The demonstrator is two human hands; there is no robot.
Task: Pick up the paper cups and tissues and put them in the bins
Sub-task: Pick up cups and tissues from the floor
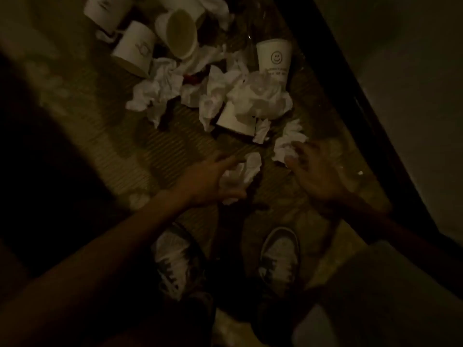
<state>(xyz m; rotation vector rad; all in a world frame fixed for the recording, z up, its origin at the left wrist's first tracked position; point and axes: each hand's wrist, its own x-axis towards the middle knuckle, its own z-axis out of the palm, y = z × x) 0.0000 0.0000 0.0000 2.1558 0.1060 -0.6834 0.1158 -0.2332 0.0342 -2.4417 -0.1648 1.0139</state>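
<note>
Left hand (213, 180) is released, fingers splayed. Its index finger lies above and its thumb below a crumpled tissue (244, 170) on the carpet (150, 151); it has not closed on it. Right hand (319, 171), at 3 o'clock of the left, has its fingertips curved onto a second tissue (288, 141). The view is too dim and blurred to tell whether it pinches or only touches.

Outward, at 12 o'clock of both hands, is the tissue heap (258, 96), which partly covers a tipped paper cup (234, 120). At 1 o'clock of the heap and touching it is the smiley-face cup (274, 60); standing or lying, cannot tell. At 10–11 o'clock there is an open-mouthed cup (181, 33) on its side, a lying cup (136, 50) just beside it, and a far cup (107, 7) at the frame edge. Loose tissues (155, 93) lie at 9 o'clock of the heap. Sneakers (280, 254) are at 6 o'clock of the hands.

Progress, judged: early.
- No bin is in view and nothing is lifted.
- Five cups and most of the tissues are on the carpet.
- Step in hand: taking up the two nearest tissues.
- Left to do — all the cups, the heap, and the carry to the bins.
</note>
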